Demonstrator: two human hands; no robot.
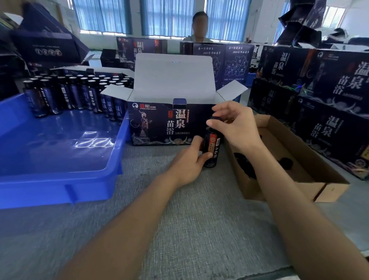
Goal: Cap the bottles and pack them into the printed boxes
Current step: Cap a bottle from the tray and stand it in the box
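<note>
Dark bottle (211,147) held just before the open printed box (163,123)
The left hand (189,161) gripped its red-labelled body upright; the right hand (234,124) pinched its black cap (216,119).

Table: grey table (183,214) with a coarse woven cover, running under both my forearms.
Left: shallow blue plastic tray (53,179) sits on it, its right rim just beside the open box.
Middle: dark blue printed cardboard box (157,128), upright, flaps open and white inside.
Right: open brown corrugated cardboard box (246,186), near the printed one.
Far right: stack of closed dark printed boxes (339,131) behind the brown box.
Front: dark glass bottle with a red label (212,144), upright in my left hand (191,158); my right hand (236,126) pinches its top. I cannot tell whether its base touches the table.
</note>
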